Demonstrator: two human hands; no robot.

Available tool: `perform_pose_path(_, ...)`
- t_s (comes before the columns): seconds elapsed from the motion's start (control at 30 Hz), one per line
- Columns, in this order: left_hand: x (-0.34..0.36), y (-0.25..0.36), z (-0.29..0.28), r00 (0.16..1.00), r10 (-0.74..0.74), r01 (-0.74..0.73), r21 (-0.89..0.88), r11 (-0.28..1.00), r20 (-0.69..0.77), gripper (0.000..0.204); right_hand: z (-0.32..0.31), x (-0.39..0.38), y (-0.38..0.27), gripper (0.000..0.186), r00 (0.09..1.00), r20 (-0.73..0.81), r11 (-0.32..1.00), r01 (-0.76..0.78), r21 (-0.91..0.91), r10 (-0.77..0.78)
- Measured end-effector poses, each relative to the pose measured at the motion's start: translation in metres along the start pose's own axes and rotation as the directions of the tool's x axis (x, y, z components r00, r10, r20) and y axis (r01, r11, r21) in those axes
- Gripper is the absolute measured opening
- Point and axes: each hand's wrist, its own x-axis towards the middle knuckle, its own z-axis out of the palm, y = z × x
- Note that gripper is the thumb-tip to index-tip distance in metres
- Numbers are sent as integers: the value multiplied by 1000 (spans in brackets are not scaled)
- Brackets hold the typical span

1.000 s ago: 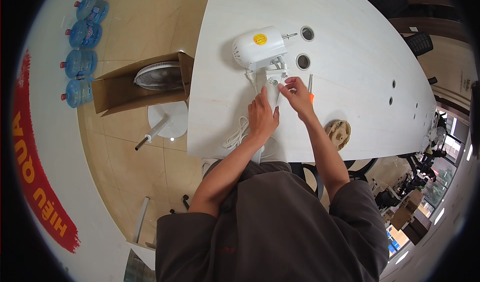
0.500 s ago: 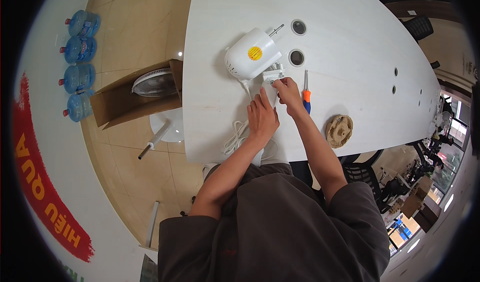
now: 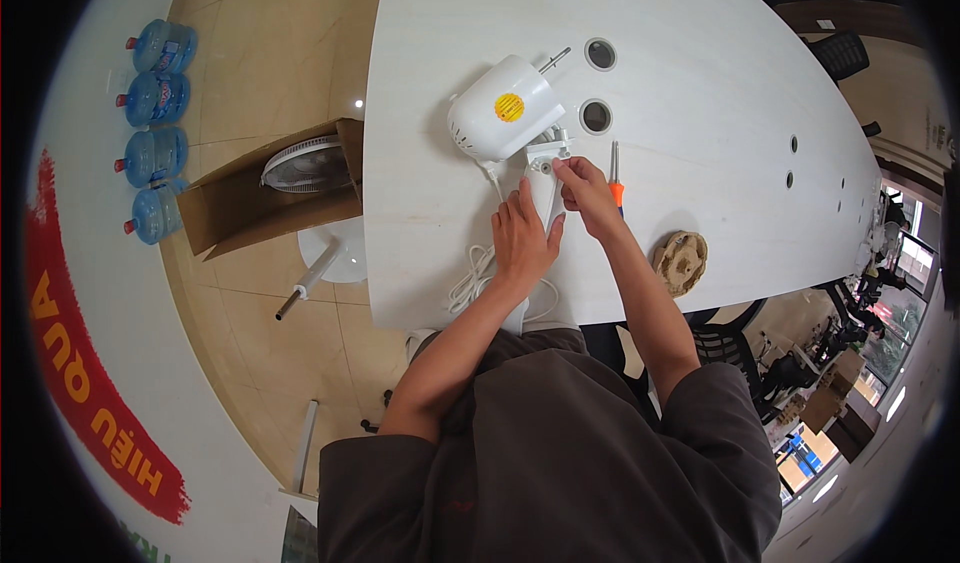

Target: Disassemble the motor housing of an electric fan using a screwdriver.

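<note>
A white fan motor housing with a round yellow sticker lies on the table, its metal shaft pointing up and right. Below it, joined by a bracket, runs the white fan neck, with a small round fitting near its top. My left hand is closed around the neck from the left, thumb on the right side. At the bracket's right edge, my right hand has thumb and forefinger pinched together; whatever is between them is too small to make out. A white cord lies coiled by my left wrist.
An orange-and-blue screwdriver lies just right of my right hand, partly covered by it. Nearer me is a brown moulded pulp piece. Left of the table, on the floor, are an open carton with a fan grille and a white stand base.
My right fingers have shifted slightly right, off the neck's round fitting, which now shows. My right hand now covers more of the screwdriver's handle. The left hand keeps its hold.
</note>
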Motion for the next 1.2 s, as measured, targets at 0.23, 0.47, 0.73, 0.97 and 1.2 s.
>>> perform_pose_path(0.23,24,-12,-6,965,87,-159,-290,944,-246,43,-3,0,20,37,994,110,962,-4,273,-27)
perform_pose_path(0.47,50,-17,-27,984,125,-160,-320,934,-128,19,-7,-1,24,35,971,228,830,-74,553,-66)
perform_pose_path(0.73,58,-10,-43,978,206,-200,-125,972,35,25,-5,3,25,35,967,241,816,-76,573,-79)
perform_pose_path(0.97,51,-20,-28,996,82,-64,-328,943,41,31,0,1,22,30,974,221,852,-76,518,-47)
perform_pose_path(1.2,50,-17,-26,996,56,-80,-377,923,-76,30,1,4,20,29,969,246,881,-89,464,-32)
